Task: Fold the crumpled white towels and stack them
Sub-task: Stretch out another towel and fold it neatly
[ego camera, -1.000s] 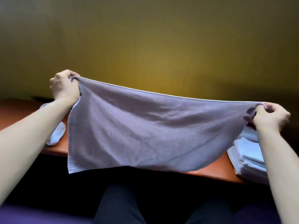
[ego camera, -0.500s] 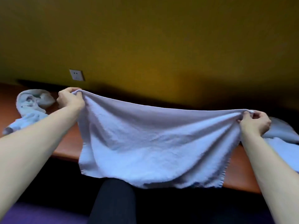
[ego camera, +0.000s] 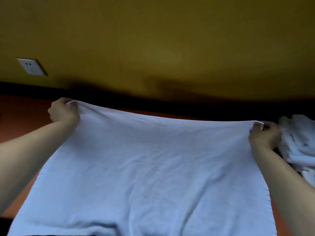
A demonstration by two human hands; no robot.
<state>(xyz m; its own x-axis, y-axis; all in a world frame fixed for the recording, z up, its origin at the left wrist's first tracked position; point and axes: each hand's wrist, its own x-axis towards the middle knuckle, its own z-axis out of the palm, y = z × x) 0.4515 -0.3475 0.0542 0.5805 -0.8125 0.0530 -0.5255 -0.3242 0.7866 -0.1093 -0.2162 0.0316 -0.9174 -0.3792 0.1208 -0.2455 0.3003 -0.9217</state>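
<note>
1. Head view, progress: one white towel (ego camera: 144,167) is spread nearly flat on the orange desk (ego camera: 22,120), w/ its near edge hanging off the front. No fold is made in it yet, by the look of it.
2. Head view, rest of job: a pile of white towels (ego camera: 300,142) sits at the right edge of the desk, just beside the right hand. It looks rumpled on top; can't tell if it's the folded stack or ones still to do. Judging from that, task is mid-way at best: this towel needs folding and stacking, maybe more after.
3. Head view, left hand (ego camera: 64,110): arm reaches fwd from lower left, fist curled over the towel's far-left corner, grip clenched on the cloth, knuckles up.
4. Head view, right hand (ego camera: 265,133): arm comes in from lower right, fingers and thumb pinching the far-right corner, grip grasping the towel at desk level.
5. Head view, pose overall: both arms stretched wide apart, holding the far edge taut btw them, slightly bowed. Wall socket (ego camera: 31,66) on the yellow wall behind, upper left.
</note>
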